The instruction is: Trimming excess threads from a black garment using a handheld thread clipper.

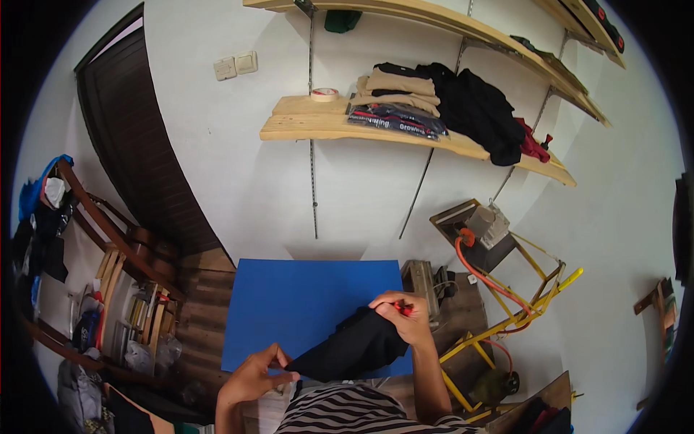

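Note:
A piece of black fabric [347, 350] is stretched between my two hands, over the front edge of a blue tabletop [303, 304]. My left hand [255, 371] pinches its pointed left end between thumb and fingertips. At the upper right of the cloth, my right hand [404, 314] grips the edge with thumb and forefinger. A small red tool [402, 308], partly covered by the fingers, is also held in that right hand; its exact kind cannot be made out. The cloth's lower part hangs close to my striped shirt [347, 407].
A wooden wall shelf [303, 122] bears folded garments [398, 89], a tape roll [324, 95] and a black garment [477, 114]. Right of the table stands a yellow metal frame [488, 331] with an orange hose [488, 279]. A cluttered rack [103, 217] stands left, near a dark door [146, 141].

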The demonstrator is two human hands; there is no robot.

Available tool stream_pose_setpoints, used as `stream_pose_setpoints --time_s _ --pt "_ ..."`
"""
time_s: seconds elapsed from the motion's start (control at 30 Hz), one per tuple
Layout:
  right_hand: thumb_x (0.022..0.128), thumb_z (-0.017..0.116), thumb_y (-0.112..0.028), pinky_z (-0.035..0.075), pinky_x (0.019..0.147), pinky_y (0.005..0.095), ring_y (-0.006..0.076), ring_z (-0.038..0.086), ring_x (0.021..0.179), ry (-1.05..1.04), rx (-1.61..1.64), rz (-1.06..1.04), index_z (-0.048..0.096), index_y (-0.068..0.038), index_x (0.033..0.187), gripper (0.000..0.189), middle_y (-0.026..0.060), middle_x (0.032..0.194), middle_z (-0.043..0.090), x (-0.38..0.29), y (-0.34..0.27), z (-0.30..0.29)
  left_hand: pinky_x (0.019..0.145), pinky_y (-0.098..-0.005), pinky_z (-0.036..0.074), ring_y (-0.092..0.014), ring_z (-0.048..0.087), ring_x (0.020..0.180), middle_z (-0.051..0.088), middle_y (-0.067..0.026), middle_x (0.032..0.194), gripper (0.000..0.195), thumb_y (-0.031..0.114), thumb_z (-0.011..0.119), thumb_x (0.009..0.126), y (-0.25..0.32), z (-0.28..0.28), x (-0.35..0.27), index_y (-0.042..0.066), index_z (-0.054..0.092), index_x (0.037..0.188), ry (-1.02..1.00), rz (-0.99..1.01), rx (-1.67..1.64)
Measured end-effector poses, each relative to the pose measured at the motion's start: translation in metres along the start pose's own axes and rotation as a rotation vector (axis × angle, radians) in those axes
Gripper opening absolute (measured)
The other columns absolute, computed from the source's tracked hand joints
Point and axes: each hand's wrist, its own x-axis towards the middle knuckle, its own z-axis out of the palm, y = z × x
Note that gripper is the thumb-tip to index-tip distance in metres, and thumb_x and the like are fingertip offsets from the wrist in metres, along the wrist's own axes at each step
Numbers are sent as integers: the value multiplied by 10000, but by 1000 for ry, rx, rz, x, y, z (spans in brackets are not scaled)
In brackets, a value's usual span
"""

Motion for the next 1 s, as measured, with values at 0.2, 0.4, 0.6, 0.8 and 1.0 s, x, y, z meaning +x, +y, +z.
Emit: stream_pose_setpoints --time_s 0.2,0.4,0.6,0.8,1.0 --pt "889 668 -136 518 733 278 174 682 785 -490 -101 119 699 -1 976 163 111 869 714 7 -8 32 1068 -376 355 -225 438 1279 453 -151 1360 817 225 857 709 -4 38 54 29 376 1340 16 395 -221" --pt "901 668 -157 480 708 233 61 580 754 -205 -166 251 687 28 948 192 47 783 672 7 -7 37 865 -245 462 -83 559 996 643 -34 1084 388 137 694 883 -10 59 69 -18 574 1218 -108 110 -307" --pt "907 668 -206 451 660 227 48 545 716 54 -131 262 694 13 955 226 21 738 646 2 0 15 822 -284 468 -147 590 930 643 -90 1067 265 202 737 847 -32 50 56 -10 666 989 -145 187 -364" --pt "915 659 -181 452 697 224 60 561 749 -37 -67 310 698 17 951 205 11 776 655 7 2 12 1001 -363 382 -281 537 1141 540 -215 1262 318 267 814 755 -64 67 51 16 618 757 -253 355 -1221" --pt "894 683 -170 441 680 220 51 536 717 -148 9 297 702 8 930 183 7 765 645 9 -3 18 788 -266 494 -206 622 960 607 -176 1066 908 638 764 673 -58 48 67 4 412 1220 -446 17 -1297"
